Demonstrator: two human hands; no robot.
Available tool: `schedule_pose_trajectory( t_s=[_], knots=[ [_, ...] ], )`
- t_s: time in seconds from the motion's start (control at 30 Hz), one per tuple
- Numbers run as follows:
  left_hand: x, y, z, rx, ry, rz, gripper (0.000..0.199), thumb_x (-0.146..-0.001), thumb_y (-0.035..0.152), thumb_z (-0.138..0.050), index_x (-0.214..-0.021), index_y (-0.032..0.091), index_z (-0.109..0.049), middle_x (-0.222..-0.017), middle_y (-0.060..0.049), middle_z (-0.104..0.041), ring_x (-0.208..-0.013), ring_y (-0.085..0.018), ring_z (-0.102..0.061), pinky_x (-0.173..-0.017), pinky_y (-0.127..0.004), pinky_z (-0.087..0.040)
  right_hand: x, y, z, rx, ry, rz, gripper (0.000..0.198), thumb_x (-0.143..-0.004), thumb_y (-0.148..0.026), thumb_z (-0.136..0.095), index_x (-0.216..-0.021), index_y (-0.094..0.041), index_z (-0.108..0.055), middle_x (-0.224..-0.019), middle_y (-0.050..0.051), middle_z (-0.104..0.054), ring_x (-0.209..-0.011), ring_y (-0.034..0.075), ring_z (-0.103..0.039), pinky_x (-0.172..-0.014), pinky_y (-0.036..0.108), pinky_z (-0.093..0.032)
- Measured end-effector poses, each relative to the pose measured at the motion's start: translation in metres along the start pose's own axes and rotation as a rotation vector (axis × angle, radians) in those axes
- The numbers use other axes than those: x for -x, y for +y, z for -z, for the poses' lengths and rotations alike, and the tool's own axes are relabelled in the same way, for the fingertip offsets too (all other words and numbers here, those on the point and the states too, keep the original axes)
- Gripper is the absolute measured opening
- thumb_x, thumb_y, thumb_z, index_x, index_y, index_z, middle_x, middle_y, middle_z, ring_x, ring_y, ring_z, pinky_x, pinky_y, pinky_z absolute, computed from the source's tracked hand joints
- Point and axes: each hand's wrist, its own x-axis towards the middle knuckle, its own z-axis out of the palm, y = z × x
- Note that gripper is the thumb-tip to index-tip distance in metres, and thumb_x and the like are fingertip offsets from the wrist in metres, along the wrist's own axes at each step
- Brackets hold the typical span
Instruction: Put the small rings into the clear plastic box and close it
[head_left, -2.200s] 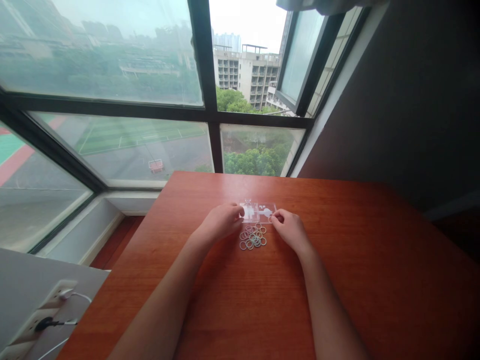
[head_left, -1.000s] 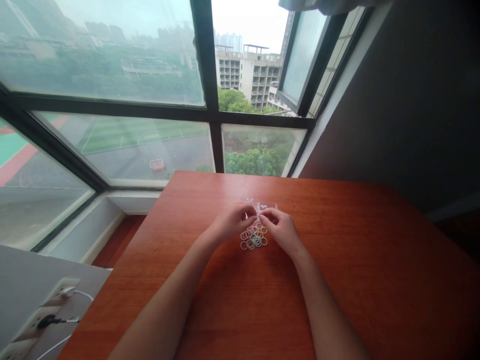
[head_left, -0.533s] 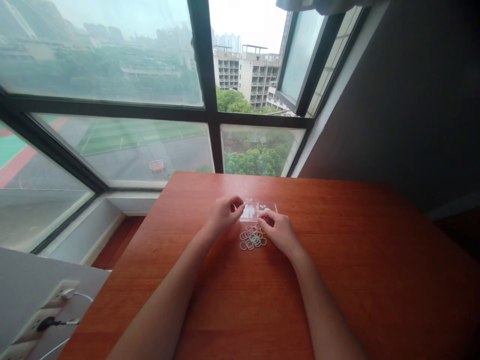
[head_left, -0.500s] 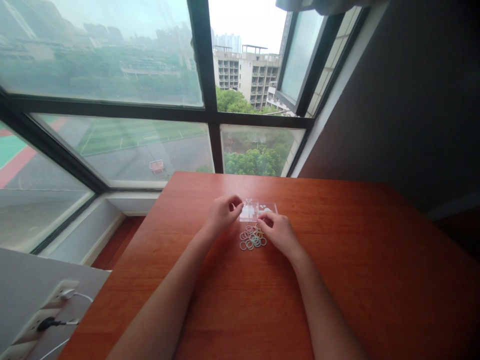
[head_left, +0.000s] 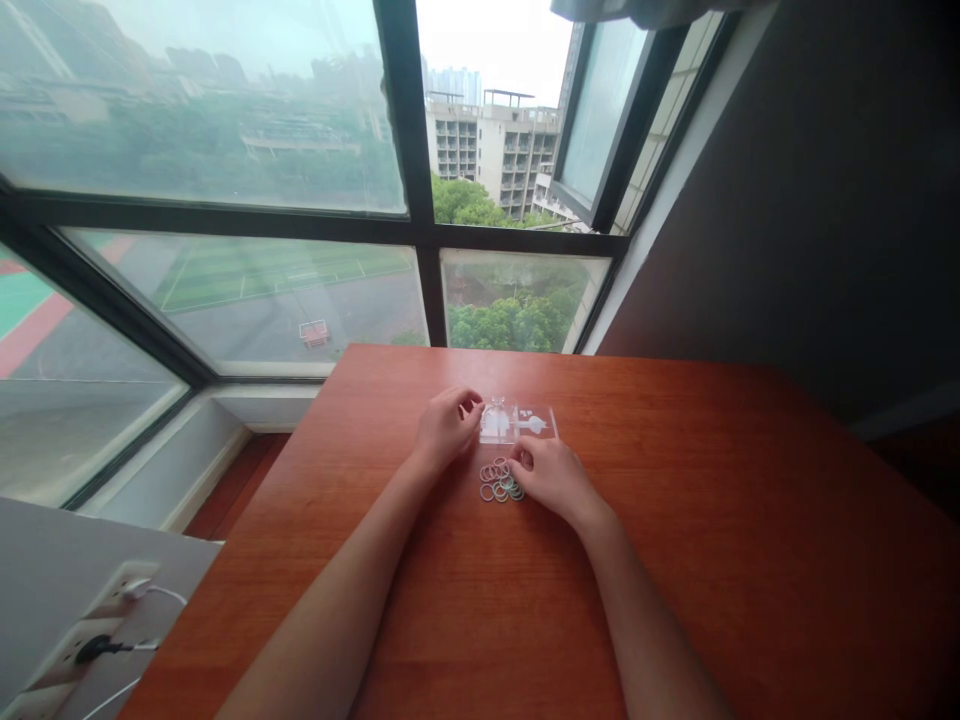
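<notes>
A clear plastic box (head_left: 496, 425) lies open on the wooden table, with white printing on its right half. My left hand (head_left: 448, 428) is at the box's left edge, thumb and forefinger closed against it. Just in front of the box is a loose pile of small pastel rings that look like hair ties (head_left: 498, 484). At the right side of this pile is my right hand (head_left: 551, 472), its thumb and forefinger pinched together among the rings. The fingers hide part of the pile and whatever they grip.
The brown wooden table (head_left: 480, 620) reaches to a large window with a dark frame (head_left: 427, 235). One window pane (head_left: 611, 110) stands open at the upper right. Power sockets (head_left: 90, 640) with plugged cables are on the low wall at left.
My right hand has moved from the box's front edge down toward me, onto the right side of the hair ties. My left hand has shifted slightly left.
</notes>
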Motion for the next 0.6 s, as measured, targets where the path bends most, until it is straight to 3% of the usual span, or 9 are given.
schedule_pose_trajectory(
  t_s=[0.6],
  knots=[
    [0.006, -0.003, -0.004, 0.013, -0.120, 0.086, 0.025, -0.082, 0.031, -0.058, -0.104, 0.021, -0.061, -0.082, -0.002, -0.066, -0.067, -0.014, -0.059, -0.063, -0.024, -0.045, -0.005, 0.012, 0.004, -0.199, 0.079, 0.015, 0.008, -0.077, -0.024, -0.058, -0.072, -0.020, -0.062, -0.060, -0.003, -0.061, -0.056, 0.010, -0.053, -0.054, 0.021, -0.032]
  ],
)
